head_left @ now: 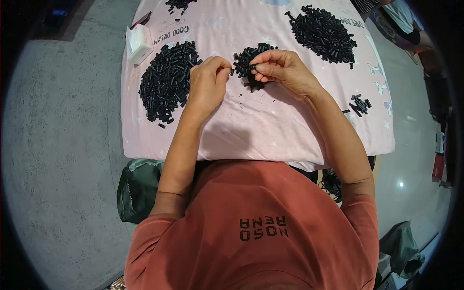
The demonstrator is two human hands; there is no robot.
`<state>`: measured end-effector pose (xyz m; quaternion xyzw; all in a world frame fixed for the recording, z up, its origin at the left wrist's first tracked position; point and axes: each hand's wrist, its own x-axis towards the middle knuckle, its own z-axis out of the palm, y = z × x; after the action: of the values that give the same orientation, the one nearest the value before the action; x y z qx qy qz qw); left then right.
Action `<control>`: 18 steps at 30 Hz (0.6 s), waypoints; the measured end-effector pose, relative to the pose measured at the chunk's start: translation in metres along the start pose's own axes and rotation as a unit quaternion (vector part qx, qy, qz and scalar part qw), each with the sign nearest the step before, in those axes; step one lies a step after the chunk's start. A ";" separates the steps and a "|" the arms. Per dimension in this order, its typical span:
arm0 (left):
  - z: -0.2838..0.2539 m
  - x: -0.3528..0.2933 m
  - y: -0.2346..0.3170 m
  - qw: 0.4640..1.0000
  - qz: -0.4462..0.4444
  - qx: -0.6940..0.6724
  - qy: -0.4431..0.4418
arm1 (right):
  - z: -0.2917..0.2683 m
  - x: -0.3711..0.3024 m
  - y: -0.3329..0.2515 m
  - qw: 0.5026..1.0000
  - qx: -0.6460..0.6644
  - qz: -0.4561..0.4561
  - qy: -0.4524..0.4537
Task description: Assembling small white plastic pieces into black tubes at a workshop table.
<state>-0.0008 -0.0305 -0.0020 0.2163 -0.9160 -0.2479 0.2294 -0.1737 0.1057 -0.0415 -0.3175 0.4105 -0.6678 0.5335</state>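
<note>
Over the cloth-covered table, my left hand [208, 87] is closed in a pinch, thumb against forefinger. What it holds, if anything, I cannot make out. My right hand [290, 75] pinches a small black cylindrical piece [253, 66] between thumb and fingertips. Just behind and below that hand lies a small heap of black pieces [244, 57], partly hidden by the fingers. A larger pile of short black tubes [166, 79] spreads out to the left, touching or close to my left hand.
Another big pile of black pieces [323, 34] is at the far right, and a smaller one [180, 4] at the far edge. Several loose pieces [358, 105] lie near my right forearm. A white tissue box [139, 44] stands at the left edge of the pink cloth [270, 130].
</note>
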 end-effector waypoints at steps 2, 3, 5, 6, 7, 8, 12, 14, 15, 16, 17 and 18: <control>0.006 -0.002 -0.005 1.000 -0.008 0.024 -0.010 | -0.001 0.000 0.000 1.000 0.000 -0.002 0.002; 0.011 -0.002 -0.007 0.999 -0.015 0.048 -0.020 | -0.002 0.000 -0.001 1.000 -0.001 -0.004 0.005; 0.020 -0.002 -0.013 0.999 -0.006 0.048 -0.005 | -0.001 0.000 0.001 1.000 -0.006 -0.004 0.006; 0.021 -0.002 -0.014 0.999 0.005 0.046 0.003 | -0.001 -0.001 0.001 1.000 -0.009 -0.004 0.007; 0.022 -0.002 -0.015 0.999 0.015 0.045 0.011 | -0.001 -0.001 0.001 1.000 -0.009 -0.004 0.006; 0.023 -0.003 -0.017 0.999 0.015 0.045 0.011 | -0.001 0.000 0.001 1.000 -0.011 -0.004 0.008; 0.019 -0.001 -0.016 0.997 -0.023 0.056 -0.052 | -0.003 0.001 0.001 1.000 -0.012 -0.009 0.010; 0.017 -0.001 -0.012 0.996 -0.033 0.058 -0.062 | -0.003 0.000 0.001 1.000 -0.015 -0.006 0.014; 0.014 -0.001 -0.009 0.993 -0.045 0.074 -0.078 | -0.003 0.000 0.001 1.000 -0.018 -0.002 0.016; 0.012 -0.002 -0.008 0.990 -0.056 0.090 -0.094 | -0.002 0.000 0.001 1.000 -0.018 -0.002 0.016; 0.011 -0.004 -0.007 0.990 -0.057 0.090 -0.095 | -0.002 0.000 0.001 1.000 -0.016 -0.002 0.014; 0.010 -0.006 -0.006 0.994 -0.046 0.067 -0.080 | -0.002 0.000 0.000 1.000 -0.014 -0.002 0.012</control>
<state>0.0004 -0.0286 -0.0147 0.2522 -0.9351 -0.2128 0.1290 -0.1756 0.1061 -0.0431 -0.3181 0.4258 -0.6665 0.5227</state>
